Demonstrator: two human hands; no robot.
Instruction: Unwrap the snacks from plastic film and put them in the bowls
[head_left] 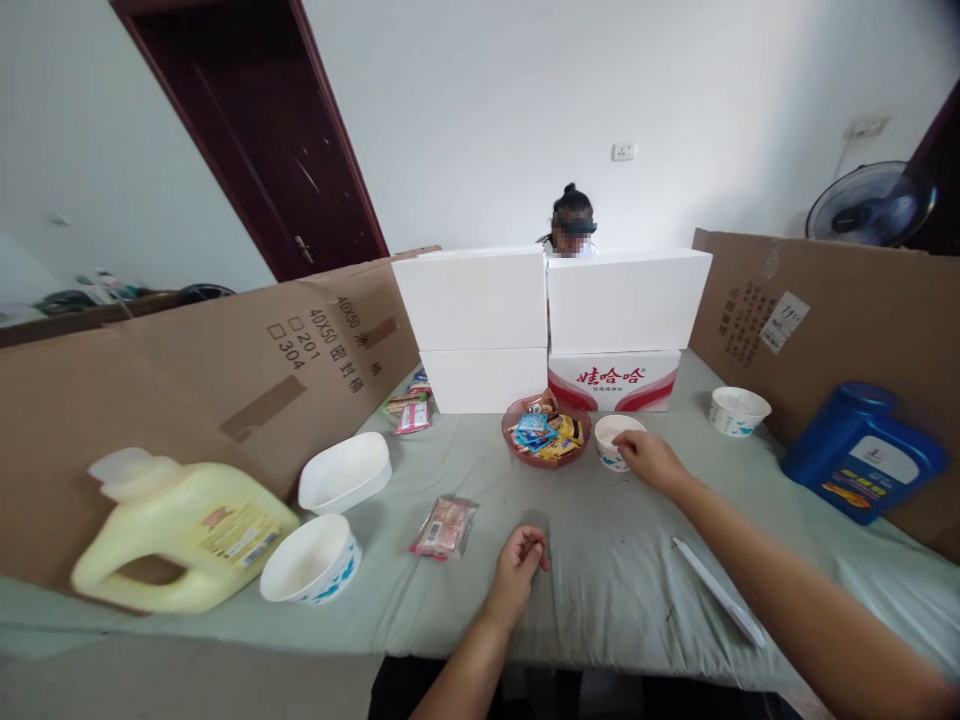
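Observation:
My right hand (651, 462) reaches forward, its fingers closed on the near right rim of a small white paper bowl (611, 460) with blue marks. Just left of that bowl, a pinkish see-through dish (517, 452) holds several small snack packets (551, 430) in blue, yellow and brown. My left hand (522, 560) lies on the cloth near the front edge with curled fingers, and nothing shows in it. To its left is a clear packet with pink contents (445, 527).
White boxes (480, 300) and a red-and-white carton (615, 380) stand stacked ahead, a person (571, 225) behind them. Cardboard walls (322, 360) flank the table. Around lie paper bowls (739, 412), a white tray (345, 475), a yellow jug (180, 530), a blue bottle (862, 455) and a white stick-like object (718, 590).

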